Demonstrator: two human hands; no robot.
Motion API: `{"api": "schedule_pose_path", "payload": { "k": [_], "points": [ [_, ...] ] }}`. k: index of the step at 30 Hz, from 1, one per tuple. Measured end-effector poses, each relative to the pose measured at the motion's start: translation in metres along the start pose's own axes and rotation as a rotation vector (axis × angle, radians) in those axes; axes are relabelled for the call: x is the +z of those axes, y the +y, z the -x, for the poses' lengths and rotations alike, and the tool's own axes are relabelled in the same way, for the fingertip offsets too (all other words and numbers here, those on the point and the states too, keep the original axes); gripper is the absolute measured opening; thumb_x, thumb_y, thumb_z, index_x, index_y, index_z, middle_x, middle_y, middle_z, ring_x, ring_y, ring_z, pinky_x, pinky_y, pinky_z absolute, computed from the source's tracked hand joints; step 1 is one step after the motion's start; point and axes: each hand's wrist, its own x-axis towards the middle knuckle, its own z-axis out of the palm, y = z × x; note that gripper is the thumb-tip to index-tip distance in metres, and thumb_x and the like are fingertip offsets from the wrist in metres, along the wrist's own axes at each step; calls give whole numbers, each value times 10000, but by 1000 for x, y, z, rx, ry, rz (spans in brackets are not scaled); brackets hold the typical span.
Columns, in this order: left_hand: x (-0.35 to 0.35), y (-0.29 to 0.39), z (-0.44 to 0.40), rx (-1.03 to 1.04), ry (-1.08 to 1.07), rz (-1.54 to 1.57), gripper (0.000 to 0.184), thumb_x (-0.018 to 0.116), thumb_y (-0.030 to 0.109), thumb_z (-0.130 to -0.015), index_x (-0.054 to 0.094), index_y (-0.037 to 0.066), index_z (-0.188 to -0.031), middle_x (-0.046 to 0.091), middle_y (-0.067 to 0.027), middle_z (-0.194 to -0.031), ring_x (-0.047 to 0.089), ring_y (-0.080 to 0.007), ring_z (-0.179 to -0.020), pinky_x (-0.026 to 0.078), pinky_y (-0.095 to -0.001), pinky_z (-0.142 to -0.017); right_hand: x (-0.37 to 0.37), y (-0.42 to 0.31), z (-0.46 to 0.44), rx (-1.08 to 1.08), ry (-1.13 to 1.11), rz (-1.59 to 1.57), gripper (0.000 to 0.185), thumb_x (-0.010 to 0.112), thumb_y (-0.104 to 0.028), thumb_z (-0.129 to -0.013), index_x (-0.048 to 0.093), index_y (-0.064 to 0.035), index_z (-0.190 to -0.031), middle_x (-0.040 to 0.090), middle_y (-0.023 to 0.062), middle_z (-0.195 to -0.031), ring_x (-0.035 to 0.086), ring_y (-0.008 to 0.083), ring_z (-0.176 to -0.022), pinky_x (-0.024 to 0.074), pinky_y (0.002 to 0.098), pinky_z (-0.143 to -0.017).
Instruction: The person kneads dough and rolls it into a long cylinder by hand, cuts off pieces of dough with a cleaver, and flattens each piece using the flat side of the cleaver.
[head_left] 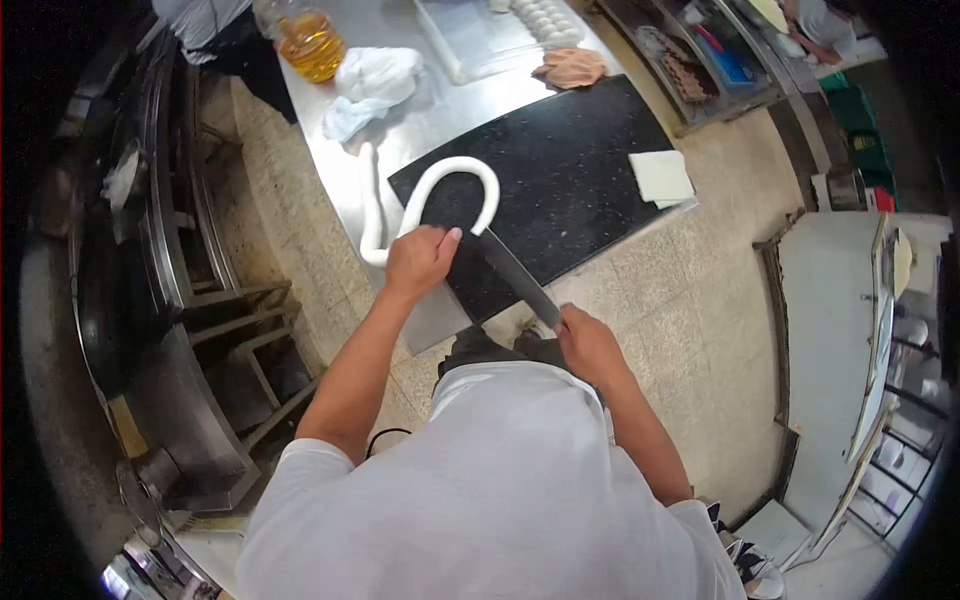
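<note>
A long white dough rope [455, 165] curves in a hook over the black stone slab [570, 170], and its other end trails along the metal table on the left. My left hand [420, 262] is closed over the bend of this rope, its fingers curled; the underside of the grip is hidden. In my right hand [588, 342] is the handle of a knife [518, 272] with a long, wide blade. The blade slants up and left across the slab, its tip touching or very near the rope's hooked end.
A white folded cloth or sheet [661, 178] lies on the slab's right corner. Beyond the slab are a brown cloth [572, 68], a clear tray [460, 60] with rows of dough balls, crumpled plastic [375, 80] and an oil jug [312, 48]. Other people stand at the top left and top right.
</note>
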Motion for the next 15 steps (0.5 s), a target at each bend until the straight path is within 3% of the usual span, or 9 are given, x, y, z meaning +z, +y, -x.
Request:
{"api": "schedule_pose_path", "payload": {
  "k": [4,6,7,8,9,10,11,15],
  "points": [
    [8,33,13,88,-76,-225,430,649,369,-936,653,64,-633,636,-165,-846,649,-331,-883,510,-453,-674,-11,38,49,191,2,-252,144,622,-125,-937,580,-5,-1004,674,231,-851,658,440,-754,514,487,-664],
    [30,57,13,393,-109,-217,418,644,372,-947,642,56,-673,656,-135,-931,627,-344,-946,509,-440,-765,-7,67,66,218,211,-397,151,630,-137,-952,603,4,-997,655,163,-724,647,296,-648,493,397,-602],
    [42,62,6,469,-230,-294,346,595,400,-981,727,83,-1015,631,-147,-1240,551,-378,-1215,453,-494,-1001,-14,77,69,217,214,-409,151,630,-137,-952,603,4,-997,655,163,-724,647,296,-648,493,397,-602],
    [57,68,4,468,-243,-300,346,595,400,-981,727,83,-1015,631,-147,-1240,551,-378,-1215,453,-494,-1001,-20,86,76,313,235,-522,152,620,-143,-967,603,3,-1008,636,118,-713,616,221,-625,481,353,-583],
    [68,76,0,507,-135,-380,394,557,436,-994,647,124,-1216,534,-153,-1385,453,-390,-1329,345,-549,-1090,-29,92,82,409,255,-634,155,609,-149,-982,603,1,-1020,618,74,-702,585,145,-602,470,309,-563],
    [76,83,-7,550,-21,-463,515,518,472,-1007,567,166,-1418,437,-159,-1530,356,-402,-1442,236,-604,-1180,-39,99,84,410,256,-646,155,609,-149,-982,603,1,-1020,618,74,-702,585,145,-602,470,309,-563],
    [83,87,-18,449,-147,-462,642,452,569,-1004,399,252,-1560,297,-153,-1634,208,-412,-1524,107,-659,-1204,-51,106,84,346,352,-736,174,608,-179,-994,596,-6,-1016,605,49,-703,571,118,-595,460,284,-553],
    [100,111,-53,498,-189,-438,707,458,647,-965,420,252,-1550,277,-155,-1648,194,-427,-1526,96,-667,-1203,-90,127,47,144,659,-938,267,575,-288,-1039,584,-21,-1046,591,42,-721,574,115,-593,463,272,-541]
  ]
}}
